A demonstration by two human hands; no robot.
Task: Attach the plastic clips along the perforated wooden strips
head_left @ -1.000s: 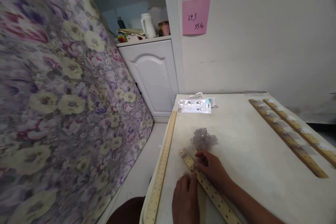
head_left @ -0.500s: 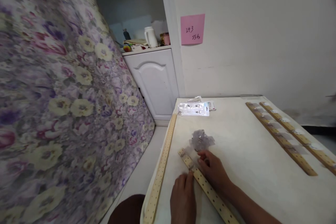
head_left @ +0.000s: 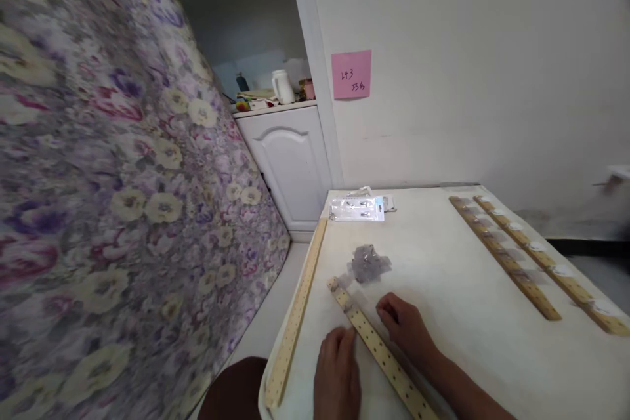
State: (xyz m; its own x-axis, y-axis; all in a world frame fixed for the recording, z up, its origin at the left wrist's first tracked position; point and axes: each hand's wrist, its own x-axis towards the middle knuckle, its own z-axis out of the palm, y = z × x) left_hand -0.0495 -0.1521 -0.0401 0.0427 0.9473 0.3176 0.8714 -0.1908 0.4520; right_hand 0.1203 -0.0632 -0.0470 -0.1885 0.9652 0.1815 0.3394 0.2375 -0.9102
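A pale wooden strip with rows of small holes point(head_left: 377, 344) lies slantwise on the table between my hands. Small clear pieces sit across its far end. Just left of the strip is my left hand point(head_left: 337, 371), back up, fingers bent and together; its fingertips are close to the strip's edge, and what they hold, if anything, is hidden. On the other side my right hand point(head_left: 404, 325) is curled closed, a little apart from the strip; I cannot make out anything in its fingers. Beyond them lies a heap of small greyish clear-plastic pieces point(head_left: 368, 264).
Another holed strip point(head_left: 298, 312) runs along the table's left edge. Clear blister packs point(head_left: 355, 209) lie at the back. Two wooden strips, the inner one point(head_left: 502, 256) and the outer one point(head_left: 556, 269), carry several clear pieces on the right. A floral curtain point(head_left: 147, 210) hangs at left.
My right hand has drawn back from the strip to the right, and my left hand has shifted slightly off its edge. The camera view has tilted a little.
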